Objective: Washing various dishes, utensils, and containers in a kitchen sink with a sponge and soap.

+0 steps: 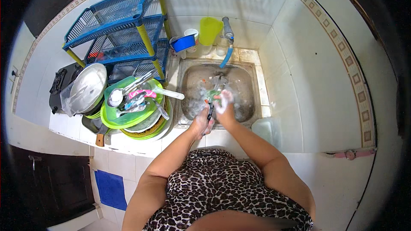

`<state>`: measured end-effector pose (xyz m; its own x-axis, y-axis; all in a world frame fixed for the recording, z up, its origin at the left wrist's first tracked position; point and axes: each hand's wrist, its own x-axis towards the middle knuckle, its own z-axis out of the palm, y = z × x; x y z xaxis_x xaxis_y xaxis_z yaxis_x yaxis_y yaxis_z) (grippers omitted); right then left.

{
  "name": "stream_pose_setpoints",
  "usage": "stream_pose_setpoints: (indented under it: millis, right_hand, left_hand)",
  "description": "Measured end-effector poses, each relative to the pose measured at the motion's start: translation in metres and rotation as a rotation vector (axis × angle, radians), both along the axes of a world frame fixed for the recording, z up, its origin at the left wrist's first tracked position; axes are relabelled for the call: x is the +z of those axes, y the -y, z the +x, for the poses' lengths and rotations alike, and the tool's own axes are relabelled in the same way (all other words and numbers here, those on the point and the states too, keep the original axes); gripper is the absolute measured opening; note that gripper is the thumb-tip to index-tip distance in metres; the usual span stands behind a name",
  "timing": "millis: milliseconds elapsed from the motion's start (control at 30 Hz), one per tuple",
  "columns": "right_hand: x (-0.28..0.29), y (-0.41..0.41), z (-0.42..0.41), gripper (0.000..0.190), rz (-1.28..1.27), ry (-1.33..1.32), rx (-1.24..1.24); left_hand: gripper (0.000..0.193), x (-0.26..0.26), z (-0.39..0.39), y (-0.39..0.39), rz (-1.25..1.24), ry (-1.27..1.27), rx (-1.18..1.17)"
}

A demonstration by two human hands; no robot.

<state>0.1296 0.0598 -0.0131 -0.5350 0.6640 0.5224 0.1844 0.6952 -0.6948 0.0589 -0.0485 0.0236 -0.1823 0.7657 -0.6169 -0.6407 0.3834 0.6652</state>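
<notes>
Over the near part of a soapy sink basin (239, 86), my left hand (201, 122) grips a dark utensil handle (210, 110). My right hand (225, 104), covered in suds, is at the utensil's far end with a green scrubber or sponge (212, 95); the fingers partly hide it, and I cannot tell exactly how it is held. Orange bits show beside it. Beyond the hands, a blue hose (226, 57) hangs from the faucet (227, 29) over the basin. Left of the sink, soapy spoons and other utensils (136, 98) lie in a green basin (109, 118) on stacked plates.
A blue plastic rack (109, 43) with yellow posts stands at the back left. Cups, a blue dipper (183, 43) and a lime-green pitcher (209, 30) stand behind the sink. A metal bowl (88, 83) and small pan (93, 125) are far left; a clear container (266, 130) is right.
</notes>
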Motion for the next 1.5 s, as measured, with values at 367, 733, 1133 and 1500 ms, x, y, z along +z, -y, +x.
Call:
stream_pose_setpoints:
  millis: [367, 733, 1133, 1500]
  right_hand:
    - [-0.009, -0.004, -0.024, 0.017, 0.05, -0.04, -0.066]
    - [0.006, -0.072, -0.022, 0.016, -0.205, -0.044, -0.315]
    - [0.014, 0.009, -0.009, 0.022, -0.331, 0.012, 0.043]
    - [-0.004, 0.012, -0.008, 0.019, -0.217, 0.087, -0.03]
  left_hand:
    - [0.041, -0.014, -0.017, -0.004, 0.005, 0.056, 0.013]
    - [0.023, -0.025, -0.031, -0.012, 0.02, 0.094, 0.04]
    - [0.012, -0.055, -0.03, -0.025, 0.139, 0.185, 0.198]
    - [0.023, -0.066, -0.03, -0.029, 0.285, 0.392, 0.261]
